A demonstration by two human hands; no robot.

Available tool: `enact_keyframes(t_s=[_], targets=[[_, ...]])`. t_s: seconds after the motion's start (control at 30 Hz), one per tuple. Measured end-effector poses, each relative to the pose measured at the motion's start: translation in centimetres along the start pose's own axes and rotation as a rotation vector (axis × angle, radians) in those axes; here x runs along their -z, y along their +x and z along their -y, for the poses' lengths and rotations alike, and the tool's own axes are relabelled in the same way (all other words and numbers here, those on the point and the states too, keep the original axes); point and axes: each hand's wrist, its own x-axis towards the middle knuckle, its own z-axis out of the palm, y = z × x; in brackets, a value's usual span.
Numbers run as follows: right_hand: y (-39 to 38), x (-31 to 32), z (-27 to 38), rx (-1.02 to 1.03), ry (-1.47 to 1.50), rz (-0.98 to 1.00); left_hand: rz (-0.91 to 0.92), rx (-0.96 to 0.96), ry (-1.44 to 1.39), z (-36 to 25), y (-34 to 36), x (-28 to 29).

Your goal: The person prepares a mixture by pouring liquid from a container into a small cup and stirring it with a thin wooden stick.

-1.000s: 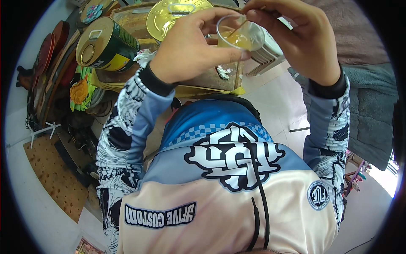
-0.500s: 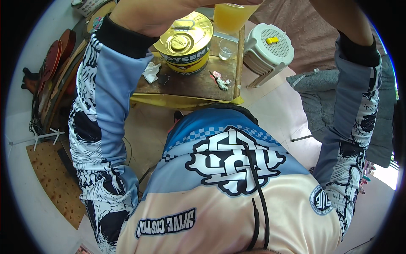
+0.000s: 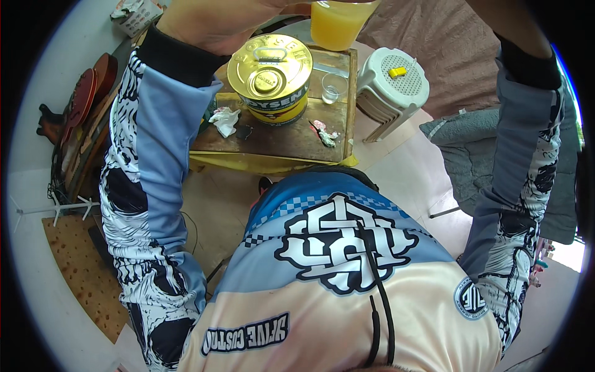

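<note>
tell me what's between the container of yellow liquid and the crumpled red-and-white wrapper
In the head view, a pale flat strip and a small clear cup show between the yellow liquid container and the wrapper, with bare tabletop nearer the wrapper.

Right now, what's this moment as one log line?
left hand: near cup of yellow liquid, grip unclear | right hand: cut off by top edge, grip unclear | wooden table: gold-lidded can, small clear cup

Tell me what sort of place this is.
Probably a makeshift home workshop: a gold-lidded metal can stands on a wooden table, with stacked white plastic stools beside it.
</note>
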Motion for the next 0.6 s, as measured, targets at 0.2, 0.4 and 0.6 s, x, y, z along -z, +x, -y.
enact_keyframes(t_s=[0.2,0.4,0.6], targets=[[0.0,-0.2,0.0,-0.033,-0.030,-0.039,-0.008,-0.006,-0.015,0.5,0.5,-0.1],[-0.5,-1.1,0.1,-0.142,-0.041,-0.185,-0.006,-0.001,0.006,0.7,0.8,0.0],[-1.0,-0.8,-0.9,0.002,0.101,-0.124,0.027,0.036,-0.044,0.2,0.3,0.1]])
